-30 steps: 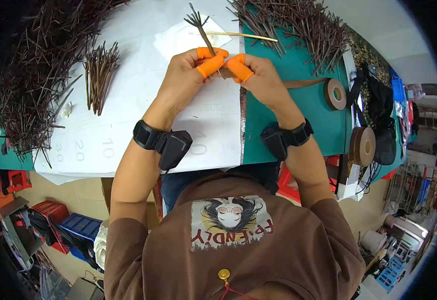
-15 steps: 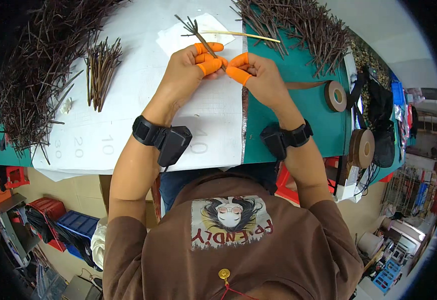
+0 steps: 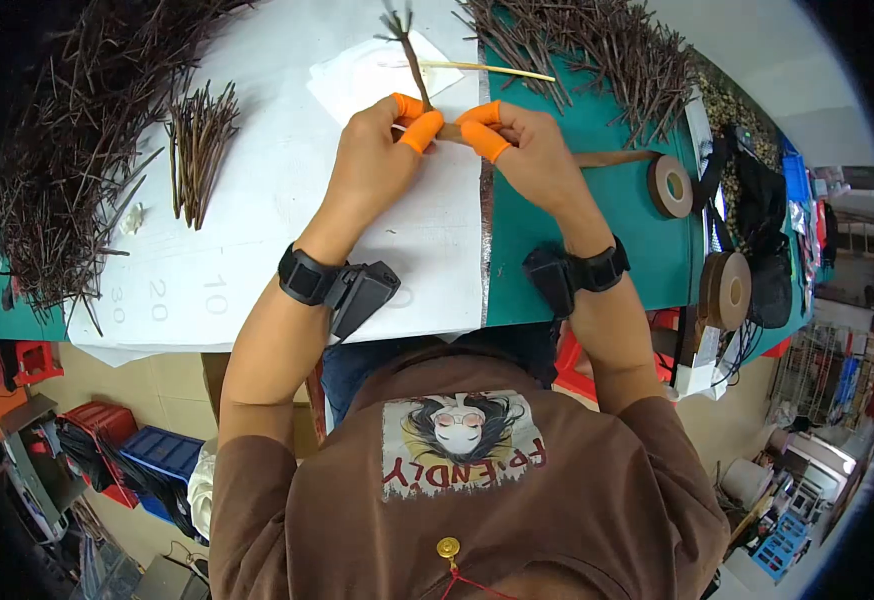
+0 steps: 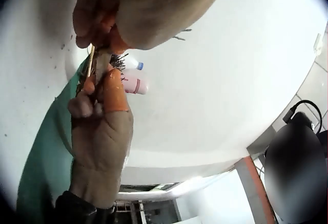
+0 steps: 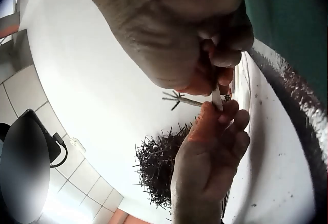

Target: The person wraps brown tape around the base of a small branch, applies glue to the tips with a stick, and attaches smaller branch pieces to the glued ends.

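In the head view, my left hand point(image 3: 382, 150) pinches a thin brown twig point(image 3: 415, 70) between thumb and forefinger. The twig's forked tip points away from me, and its lower end is hidden by the fingers. My right hand point(image 3: 535, 155) pinches brown tape point(image 3: 452, 131), a short stretch of which spans the small gap to the left fingertips. Past the right hand, the tape runs back to a tape roll point(image 3: 669, 187) on the green mat. Orange finger covers sit on both thumbs and forefingers. In the right wrist view the twig point(image 5: 189, 101) juts out sideways from the left fingertips.
A tangled twig heap point(image 3: 47, 170) covers the far left; beside it lies a small bundle of twigs point(image 3: 200, 155). More twigs point(image 3: 607, 60) lie at the back right. A pale stick point(image 3: 497, 71) crosses white tissue point(image 3: 357, 75). Another roll point(image 3: 727, 291) stands at the right edge.
The twig has swung from a leftward slant to nearly straight away from me. My left hand has turned, and the fingertips have drawn slightly apart, with tape showing between them.
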Demonstrator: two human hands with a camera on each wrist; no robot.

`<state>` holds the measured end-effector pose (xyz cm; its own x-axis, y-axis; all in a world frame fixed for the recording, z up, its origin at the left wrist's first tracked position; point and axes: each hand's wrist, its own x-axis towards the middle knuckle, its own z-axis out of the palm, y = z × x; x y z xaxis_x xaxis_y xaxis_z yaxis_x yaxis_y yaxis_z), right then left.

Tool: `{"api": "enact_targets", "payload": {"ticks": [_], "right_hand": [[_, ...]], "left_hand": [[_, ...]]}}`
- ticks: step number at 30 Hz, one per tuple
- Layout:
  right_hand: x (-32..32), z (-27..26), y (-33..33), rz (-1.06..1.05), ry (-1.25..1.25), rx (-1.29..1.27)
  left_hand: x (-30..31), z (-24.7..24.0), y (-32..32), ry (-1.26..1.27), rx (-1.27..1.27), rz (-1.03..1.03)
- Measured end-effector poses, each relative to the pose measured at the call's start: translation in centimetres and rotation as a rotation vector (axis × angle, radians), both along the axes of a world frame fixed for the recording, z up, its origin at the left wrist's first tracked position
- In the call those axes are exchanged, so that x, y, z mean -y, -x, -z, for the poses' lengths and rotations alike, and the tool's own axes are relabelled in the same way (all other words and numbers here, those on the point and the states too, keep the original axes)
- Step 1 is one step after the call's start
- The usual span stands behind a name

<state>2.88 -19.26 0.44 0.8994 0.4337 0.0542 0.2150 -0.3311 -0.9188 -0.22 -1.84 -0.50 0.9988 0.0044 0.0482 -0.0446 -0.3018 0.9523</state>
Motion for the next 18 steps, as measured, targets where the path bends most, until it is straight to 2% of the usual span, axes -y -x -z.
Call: {"api": "enact_targets", "payload": {"ticks": [5,8,11,14,18], "right_hand": [[0.1,0.4,0.1,-0.028,0.050,0.013],[-0.1,-1.2,0.8,-0.018,0.248,0.137],[-0.1,-2.0,0.9,-0.028,0.327,0.057],[-0.1,-1.6,0.7,-0.034,0.265,0.112],[0.5,0.2,-0.6,-0.012,-0.011,0.086]], "left_hand": [[0.5,-0.4,0.5,0.027,0.002,0.065],[1.0,0.1,0.4,0.034,0.126,0.073],[1.1,0.4,0.5,0.080,0.153,0.090],[1.4,-0.1,0.9,0.114,0.185,0.092],[2.2,-0.1,0.9,0.095,0.359,0.113]]}}
